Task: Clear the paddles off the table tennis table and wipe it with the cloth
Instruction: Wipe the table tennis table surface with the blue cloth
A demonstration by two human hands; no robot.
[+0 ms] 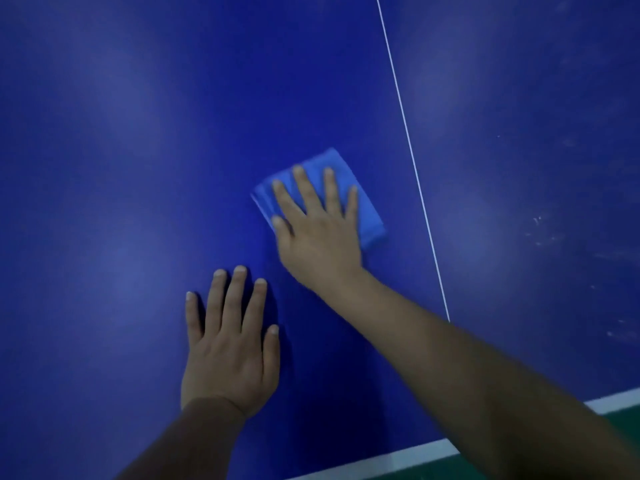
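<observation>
A folded blue cloth [367,216] lies on the dark blue table tennis table [138,133], just left of the thin white centre line [408,147]. My right hand [318,230] presses flat on the cloth with straight, spread fingers. My left hand [228,344] rests flat on the bare table surface, nearer to me and to the left of the cloth, holding nothing. No paddle is in view.
The table's white edge stripe [408,455] runs along the bottom right, with green floor [623,424] beyond it. Small pale specks [536,223] dot the table surface right of the centre line.
</observation>
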